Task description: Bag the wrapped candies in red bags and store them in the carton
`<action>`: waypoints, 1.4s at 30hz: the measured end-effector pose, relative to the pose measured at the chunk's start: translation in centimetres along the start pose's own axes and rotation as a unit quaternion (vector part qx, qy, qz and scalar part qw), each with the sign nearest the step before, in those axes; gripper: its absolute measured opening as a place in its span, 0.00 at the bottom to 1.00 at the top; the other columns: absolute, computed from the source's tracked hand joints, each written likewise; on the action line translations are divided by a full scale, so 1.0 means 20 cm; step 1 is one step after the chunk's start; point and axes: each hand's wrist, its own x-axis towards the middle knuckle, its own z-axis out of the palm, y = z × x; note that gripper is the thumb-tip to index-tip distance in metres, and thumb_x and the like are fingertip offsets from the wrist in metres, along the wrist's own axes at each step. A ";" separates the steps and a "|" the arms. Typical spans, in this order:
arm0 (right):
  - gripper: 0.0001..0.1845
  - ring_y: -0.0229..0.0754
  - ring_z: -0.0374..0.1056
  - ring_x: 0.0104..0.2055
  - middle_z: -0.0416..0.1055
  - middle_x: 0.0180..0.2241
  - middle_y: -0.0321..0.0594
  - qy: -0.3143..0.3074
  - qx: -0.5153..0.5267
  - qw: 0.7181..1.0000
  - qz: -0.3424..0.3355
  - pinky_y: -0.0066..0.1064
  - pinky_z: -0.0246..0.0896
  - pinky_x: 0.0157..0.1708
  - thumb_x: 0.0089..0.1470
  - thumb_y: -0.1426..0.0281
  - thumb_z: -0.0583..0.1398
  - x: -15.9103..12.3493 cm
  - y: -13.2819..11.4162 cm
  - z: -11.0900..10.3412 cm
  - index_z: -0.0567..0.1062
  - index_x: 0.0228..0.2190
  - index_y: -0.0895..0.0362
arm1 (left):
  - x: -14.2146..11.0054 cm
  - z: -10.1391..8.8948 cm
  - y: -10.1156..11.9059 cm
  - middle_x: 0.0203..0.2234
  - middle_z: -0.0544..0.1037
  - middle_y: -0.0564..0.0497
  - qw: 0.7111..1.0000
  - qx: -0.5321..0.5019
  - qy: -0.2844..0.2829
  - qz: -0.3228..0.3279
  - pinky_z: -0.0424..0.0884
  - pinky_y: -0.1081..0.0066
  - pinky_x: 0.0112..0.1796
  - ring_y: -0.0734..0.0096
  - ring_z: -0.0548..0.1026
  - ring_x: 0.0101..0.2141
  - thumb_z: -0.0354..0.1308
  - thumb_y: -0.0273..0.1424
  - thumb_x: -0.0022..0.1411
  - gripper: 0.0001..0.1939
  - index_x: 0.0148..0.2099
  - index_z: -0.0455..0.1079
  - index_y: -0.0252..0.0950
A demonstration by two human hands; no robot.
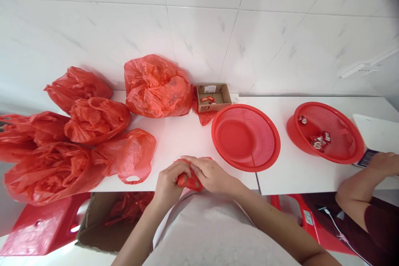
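Observation:
At the table's front edge, close to my body, both hands meet around a crumpled red plastic bag (pixel 193 183). My left hand (pixel 173 176) has its fingers curled on the bag's left side. My right hand (pixel 213 174) pinches it from the right, thumb and fingers together. Whatever is inside the bundle is hidden. To the right of my hands stands a red perforated basket (pixel 240 137) with nothing visible in it. A small cardboard box (pixel 213 96) behind it holds a few red wrapped pieces.
Several filled red plastic bags (pixel 158 87) crowd the left of the white table (pixel 174 137). A second red basket (pixel 326 133) holds small wrapped pieces. A co-worker's arm (pixel 361 183) rests at far right. Below left are a large cardboard box (pixel 90 224) and a red stool (pixel 34 228).

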 end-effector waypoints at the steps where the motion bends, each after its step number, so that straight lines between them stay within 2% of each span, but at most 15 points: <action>1: 0.22 0.41 0.67 0.55 0.70 0.56 0.41 -0.005 0.028 1.000 0.005 0.38 0.60 0.55 0.67 0.70 0.46 0.00 0.00 0.00 0.65 0.59 0.51 | 0.00 0.01 0.00 0.27 0.75 0.52 0.999 0.011 0.037 0.009 0.69 0.74 0.31 0.73 0.73 0.28 0.50 0.18 0.55 0.12 0.30 0.70 0.38; 3: 0.19 0.40 0.68 0.53 0.71 0.54 0.39 -0.022 0.080 0.996 0.015 0.35 0.61 0.54 0.67 0.68 0.48 -0.02 -0.01 -0.01 0.68 0.56 0.49 | -0.01 0.01 0.00 0.33 0.76 0.50 0.994 0.029 0.101 0.028 0.71 0.72 0.35 0.71 0.75 0.34 0.51 0.19 0.57 0.11 0.36 0.71 0.38; 5: 0.15 0.39 0.70 0.47 0.74 0.47 0.38 -0.036 0.110 0.993 0.031 0.33 0.63 0.48 0.66 0.66 0.51 -0.02 -0.01 -0.03 0.71 0.51 0.52 | -0.01 0.01 0.00 0.40 0.75 0.47 0.990 0.038 0.123 0.049 0.72 0.70 0.40 0.68 0.75 0.41 0.52 0.20 0.60 0.14 0.43 0.73 0.39; 8: 0.11 0.36 0.68 0.37 0.74 0.37 0.35 -0.022 0.120 0.992 0.044 0.28 0.62 0.38 0.64 0.65 0.54 -0.03 0.00 -0.05 0.73 0.43 0.55 | 0.00 -0.01 -0.02 0.45 0.76 0.46 0.994 0.047 0.070 0.062 0.73 0.68 0.44 0.68 0.75 0.45 0.50 0.21 0.63 0.20 0.53 0.72 0.41; 10: 0.11 0.34 0.66 0.34 0.73 0.34 0.33 0.009 0.100 0.994 0.037 0.26 0.60 0.36 0.64 0.64 0.53 -0.03 0.00 -0.06 0.73 0.38 0.55 | 0.00 -0.01 -0.04 0.48 0.77 0.46 0.996 0.060 0.026 0.057 0.72 0.64 0.48 0.66 0.74 0.48 0.48 0.22 0.65 0.21 0.56 0.71 0.41; 14: 0.14 0.36 0.66 0.33 0.74 0.31 0.34 0.093 0.044 0.993 0.055 0.28 0.60 0.37 0.65 0.62 0.51 -0.01 0.04 -0.09 0.72 0.34 0.55 | -0.03 -0.02 -0.07 0.56 0.73 0.46 0.996 0.084 0.017 0.024 0.67 0.53 0.54 0.60 0.68 0.56 0.47 0.28 0.69 0.20 0.59 0.69 0.43; 19: 0.14 0.40 0.70 0.40 0.76 0.37 0.37 0.186 0.049 0.979 0.072 0.33 0.62 0.44 0.64 0.61 0.51 0.12 0.25 -0.15 0.71 0.33 0.54 | -0.09 -0.08 -0.07 0.59 0.71 0.49 0.996 0.088 -0.002 0.005 0.64 0.51 0.57 0.60 0.63 0.60 0.48 0.31 0.70 0.19 0.58 0.70 0.46; 23: 0.13 0.43 0.70 0.40 0.76 0.35 0.40 0.248 0.041 0.958 0.137 0.37 0.63 0.43 0.61 0.61 0.52 0.21 0.45 -0.16 0.70 0.30 0.55 | -0.14 -0.10 -0.05 0.60 0.69 0.50 0.997 0.067 -0.050 0.001 0.62 0.52 0.58 0.59 0.56 0.64 0.48 0.31 0.70 0.16 0.47 0.77 0.45; 26: 0.14 0.44 0.70 0.39 0.76 0.35 0.41 0.258 0.040 0.955 0.141 0.37 0.64 0.42 0.61 0.60 0.51 0.22 0.49 -0.14 0.69 0.31 0.54 | -0.16 -0.10 -0.02 0.63 0.66 0.50 0.996 0.008 -0.083 -0.022 0.56 0.49 0.61 0.57 0.52 0.66 0.47 0.33 0.70 0.17 0.42 0.79 0.43; 28: 0.14 0.43 0.70 0.39 0.76 0.35 0.40 0.264 0.042 0.954 0.137 0.36 0.64 0.42 0.62 0.60 0.50 0.19 0.45 -0.12 0.69 0.32 0.54 | -0.14 -0.08 0.00 0.63 0.65 0.49 0.993 -0.063 -0.086 -0.044 0.52 0.49 0.62 0.56 0.52 0.66 0.45 0.35 0.71 0.19 0.42 0.79 0.42; 31: 0.13 0.42 0.71 0.42 0.76 0.38 0.40 0.259 0.057 0.960 0.086 0.35 0.64 0.44 0.64 0.61 0.50 0.13 0.30 -0.11 0.70 0.35 0.54 | -0.08 -0.04 0.01 0.59 0.70 0.45 0.981 -0.172 -0.033 -0.085 0.53 0.53 0.62 0.58 0.61 0.62 0.42 0.39 0.71 0.22 0.47 0.77 0.39; 34: 0.11 0.42 0.68 0.51 0.74 0.47 0.41 0.194 0.050 0.979 -0.026 0.37 0.61 0.52 0.64 0.62 0.53 0.07 0.11 -0.13 0.73 0.36 0.53 | 0.00 0.01 0.02 0.48 0.78 0.44 0.968 -0.203 0.021 -0.147 0.64 0.58 0.55 0.59 0.72 0.52 0.47 0.42 0.69 0.21 0.54 0.72 0.37; 37: 0.10 0.42 0.62 0.58 0.71 0.53 0.40 0.106 0.003 0.988 -0.111 0.40 0.56 0.58 0.63 0.67 0.55 0.06 -0.02 -0.13 0.76 0.33 0.53 | 0.06 0.05 0.04 0.34 0.80 0.49 0.966 -0.190 -0.058 -0.165 0.70 0.67 0.41 0.63 0.76 0.38 0.58 0.43 0.62 0.16 0.41 0.76 0.35; 39: 0.10 0.42 0.63 0.57 0.71 0.52 0.41 0.082 -0.018 0.990 -0.111 0.39 0.56 0.57 0.63 0.68 0.55 0.07 -0.04 -0.12 0.76 0.34 0.53 | 0.07 0.06 0.05 0.24 0.77 0.51 0.960 -0.197 -0.100 -0.171 0.68 0.71 0.32 0.69 0.73 0.28 0.60 0.43 0.60 0.17 0.30 0.74 0.34; 42: 0.12 0.40 0.70 0.41 0.75 0.38 0.39 0.067 -0.030 0.997 -0.029 0.35 0.62 0.46 0.65 0.66 0.52 0.09 0.00 -0.11 0.71 0.47 0.53 | 0.07 0.06 0.05 0.19 0.73 0.53 0.952 -0.228 -0.063 -0.197 0.66 0.71 0.31 0.72 0.69 0.24 0.58 0.46 0.60 0.21 0.25 0.73 0.33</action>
